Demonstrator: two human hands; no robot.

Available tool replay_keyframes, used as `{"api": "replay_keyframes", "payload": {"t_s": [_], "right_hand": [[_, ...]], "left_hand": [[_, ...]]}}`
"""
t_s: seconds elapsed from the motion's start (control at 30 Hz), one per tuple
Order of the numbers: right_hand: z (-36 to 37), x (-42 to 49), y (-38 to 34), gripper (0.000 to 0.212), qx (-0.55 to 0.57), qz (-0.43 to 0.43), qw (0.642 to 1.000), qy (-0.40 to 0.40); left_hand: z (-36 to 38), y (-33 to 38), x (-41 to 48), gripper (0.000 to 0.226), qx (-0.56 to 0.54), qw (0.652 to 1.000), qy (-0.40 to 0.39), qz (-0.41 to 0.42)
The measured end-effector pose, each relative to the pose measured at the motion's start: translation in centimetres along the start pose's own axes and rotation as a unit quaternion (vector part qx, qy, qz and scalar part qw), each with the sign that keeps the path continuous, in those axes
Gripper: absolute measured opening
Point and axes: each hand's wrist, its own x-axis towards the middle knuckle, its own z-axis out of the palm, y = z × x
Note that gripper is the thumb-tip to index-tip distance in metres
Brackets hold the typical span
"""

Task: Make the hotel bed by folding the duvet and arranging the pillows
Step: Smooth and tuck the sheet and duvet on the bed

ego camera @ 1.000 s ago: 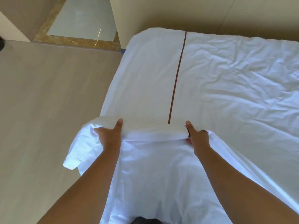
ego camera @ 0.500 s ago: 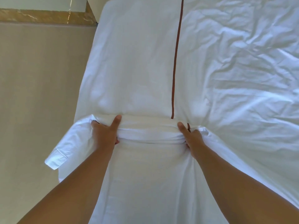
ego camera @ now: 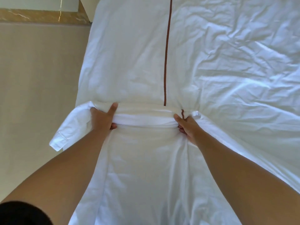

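Note:
A white duvet (ego camera: 235, 65) with a thin brown stripe (ego camera: 167, 51) covers the bed and is wrinkled on the right. Its near edge is gathered into a thick folded band (ego camera: 144, 114) across the middle of the view. My left hand (ego camera: 102, 118) grips the left end of that band, thumb on top and fingers curled under. My right hand (ego camera: 186, 125) grips the right end the same way, beside the stripe. A loose corner of the cover (ego camera: 65, 135) hangs off the bed's left side. No pillows are in view.
Beige floor (ego camera: 37, 78) runs along the left of the bed. A marble strip (ego camera: 40, 17) and a pale wall base lie at the top left. White sheet (ego camera: 142, 176) stretches toward me between my forearms.
Both hands have carried the folded band a little further up the bed. My head has come closer and tilted down, and the far wall has left the view.

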Motion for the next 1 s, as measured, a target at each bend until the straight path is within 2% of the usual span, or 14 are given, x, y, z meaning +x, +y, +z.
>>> {"api": "replay_keyframes", "payload": {"t_s": [0.07, 0.13, 0.2, 0.27, 0.37, 0.43, 0.57, 0.7, 0.77, 0.8, 0.87, 0.93, 0.97, 1.0], "right_hand": [[0.3, -2.8, 0.6, 0.082, -0.011, -0.026, 0.999, -0.018], [0.6, -6.7, 0.8, 0.075, -0.027, -0.047, 0.998, -0.023], [0.6, -11.0, 1.5, 0.086, -0.029, -0.072, 0.997, -0.012], [0.0, -15.8, 3.0, 0.096, -0.04, -0.082, 0.996, -0.004], [-1.8, -22.2, 6.5, 0.075, -0.103, -0.114, 0.987, 0.036], [-4.1, -25.6, 9.7, 0.071, -0.151, -0.133, 0.977, 0.075], [-11.1, -34.5, 16.9, 0.076, -0.221, -0.157, 0.956, 0.112], [-20.1, -44.4, 25.1, 0.11, -0.247, -0.156, 0.943, 0.16], [-25.1, -48.3, 29.9, 0.142, -0.25, -0.147, 0.937, 0.196], [-27.3, -50.4, 32.0, 0.143, -0.252, -0.14, 0.933, 0.214], [-31.5, -54.7, 36.3, 0.128, -0.242, -0.116, 0.929, 0.255], [-35.0, -58.5, 40.2, 0.128, -0.219, -0.104, 0.924, 0.296], [-36.4, -60.2, 41.9, 0.119, -0.202, -0.09, 0.924, 0.311], [-37.7, -61.7, 43.6, 0.1, -0.19, -0.074, 0.922, 0.328]], "left_hand": [[-1.0, -0.3, -2.6, 0.119, 0.024, 0.999, -0.009, 0.037], [-1.9, -1.0, -6.6, 0.101, 0.047, 0.995, -0.005, 0.088], [-2.3, -2.0, -11.3, 0.087, 0.056, 0.991, -0.022, 0.122], [-2.3, -3.2, -16.4, 0.09, 0.092, 0.982, -0.064, 0.151], [-1.9, -4.7, -23.6, 0.084, 0.174, 0.948, -0.146, 0.225], [-1.2, -5.0, -28.6, 0.083, 0.233, 0.912, -0.193, 0.276], [1.3, -5.5, -40.1, 0.106, 0.36, 0.803, -0.254, 0.401], [4.8, -6.9, -51.8, 0.115, 0.401, 0.724, -0.298, 0.476], [6.4, -7.6, -57.4, 0.096, 0.427, 0.681, -0.302, 0.513], [7.2, -7.9, -60.2, 0.089, 0.436, 0.66, -0.305, 0.53], [9.2, -8.6, -65.5, 0.092, 0.456, 0.615, -0.315, 0.561], [11.4, -9.3, -70.3, 0.085, 0.476, 0.571, -0.324, 0.585], [12.6, -9.7, -72.5, 0.08, 0.476, 0.551, -0.327, 0.603], [13.8, -10.0, -74.8, 0.078, 0.477, 0.534, -0.33, 0.616]]}}
